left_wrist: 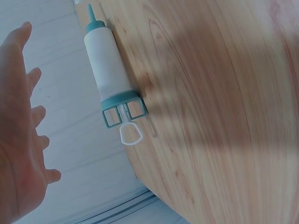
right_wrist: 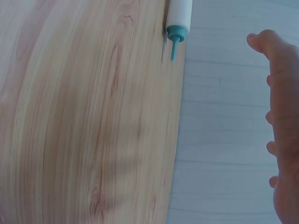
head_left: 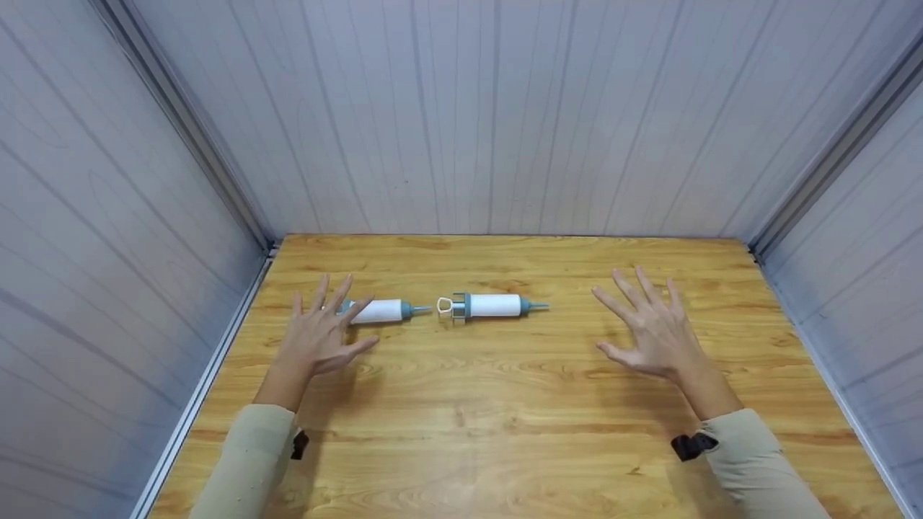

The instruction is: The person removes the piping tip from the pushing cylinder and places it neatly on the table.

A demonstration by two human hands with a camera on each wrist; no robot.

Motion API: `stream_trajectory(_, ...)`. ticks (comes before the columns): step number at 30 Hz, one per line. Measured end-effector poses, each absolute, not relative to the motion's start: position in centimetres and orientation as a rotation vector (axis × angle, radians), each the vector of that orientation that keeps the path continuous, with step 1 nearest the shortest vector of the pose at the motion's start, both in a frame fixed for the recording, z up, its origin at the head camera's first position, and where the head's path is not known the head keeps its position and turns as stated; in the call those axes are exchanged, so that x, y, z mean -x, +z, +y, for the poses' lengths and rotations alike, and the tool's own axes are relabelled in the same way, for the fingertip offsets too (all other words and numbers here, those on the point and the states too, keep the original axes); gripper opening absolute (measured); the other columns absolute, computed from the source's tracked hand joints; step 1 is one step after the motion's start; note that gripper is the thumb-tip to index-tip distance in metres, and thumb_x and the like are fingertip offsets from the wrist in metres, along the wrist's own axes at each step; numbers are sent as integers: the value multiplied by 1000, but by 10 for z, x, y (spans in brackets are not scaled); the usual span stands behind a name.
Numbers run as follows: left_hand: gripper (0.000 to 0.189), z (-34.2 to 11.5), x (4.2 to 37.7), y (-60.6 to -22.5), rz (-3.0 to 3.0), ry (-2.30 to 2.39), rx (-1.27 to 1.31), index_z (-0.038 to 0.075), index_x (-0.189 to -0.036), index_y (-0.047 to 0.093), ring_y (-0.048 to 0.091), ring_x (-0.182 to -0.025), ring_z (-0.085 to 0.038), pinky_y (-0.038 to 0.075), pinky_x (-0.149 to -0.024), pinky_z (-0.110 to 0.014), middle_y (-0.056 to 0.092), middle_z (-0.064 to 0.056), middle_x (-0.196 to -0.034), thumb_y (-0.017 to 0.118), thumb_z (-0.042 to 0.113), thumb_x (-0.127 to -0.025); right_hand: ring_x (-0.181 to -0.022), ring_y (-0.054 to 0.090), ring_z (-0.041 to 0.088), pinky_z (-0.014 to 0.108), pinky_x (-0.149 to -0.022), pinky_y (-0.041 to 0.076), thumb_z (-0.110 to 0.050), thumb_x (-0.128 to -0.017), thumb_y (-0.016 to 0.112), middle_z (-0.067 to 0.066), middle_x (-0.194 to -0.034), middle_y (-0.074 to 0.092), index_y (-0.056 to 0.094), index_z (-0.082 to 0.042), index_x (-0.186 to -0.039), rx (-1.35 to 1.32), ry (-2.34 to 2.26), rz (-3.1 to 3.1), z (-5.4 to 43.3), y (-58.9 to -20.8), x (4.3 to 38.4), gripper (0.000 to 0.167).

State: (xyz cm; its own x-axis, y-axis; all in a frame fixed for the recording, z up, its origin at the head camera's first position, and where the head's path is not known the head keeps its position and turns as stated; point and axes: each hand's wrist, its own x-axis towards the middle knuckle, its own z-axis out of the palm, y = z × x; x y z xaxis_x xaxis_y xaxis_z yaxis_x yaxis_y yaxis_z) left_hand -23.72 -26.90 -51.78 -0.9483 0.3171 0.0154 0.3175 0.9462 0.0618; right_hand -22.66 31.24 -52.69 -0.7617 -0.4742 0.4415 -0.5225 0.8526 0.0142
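Observation:
Two white syringe-like dispensers with teal caps and thin nozzles lie end to end, nozzles pointing right. My left hand [head_left: 319,339] is spread above the left dispenser [head_left: 382,311] and partly covers its handle end in the head view. In the left wrist view that dispenser [left_wrist: 107,65] shows teal finger loops and a white pull ring; the hand [left_wrist: 21,135] is apart from it. The right dispenser [head_left: 495,305] lies near the middle, its nozzle end [right_wrist: 177,31] visible in the right wrist view. My right hand [head_left: 655,335] hovers to its right, fingers spread, holding nothing.
The wood-grain tabletop [head_left: 461,418] is bounded by a pale panel wall at the back [head_left: 461,115] and by side walls at left [head_left: 94,274] and right [head_left: 865,274]. Metal rails run along the edges and corners. Dark wrist cameras sit at both cuffs.

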Motion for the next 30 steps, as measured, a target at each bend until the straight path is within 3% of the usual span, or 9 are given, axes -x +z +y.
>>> stream_trajectory(21, 88, -266, 263, -541, -3128, -205, 482, 31, -177, 39, 12, -176, -52, 14, -132, -88, 19, -14, -191, 67, 68, -101, -157, 47, 63, 96, -113, 36, -59, -82, 84, 20, -176, 50, 56, -25, -167, -830, 341, -2534, 281, -537, 232, 95)
stream_trajectory(30, 95, -263, 275, -551, -3106, -279, 527, 26, -175, 42, 18, -175, -53, 21, -131, -87, 26, -16, -189, 76, 67, -96, -157, 47, 63, 95, -114, 36, -51, -84, 86, 22, -175, 50, 57, -21, -166, -863, 508, -2506, 270, -539, 232, 92)
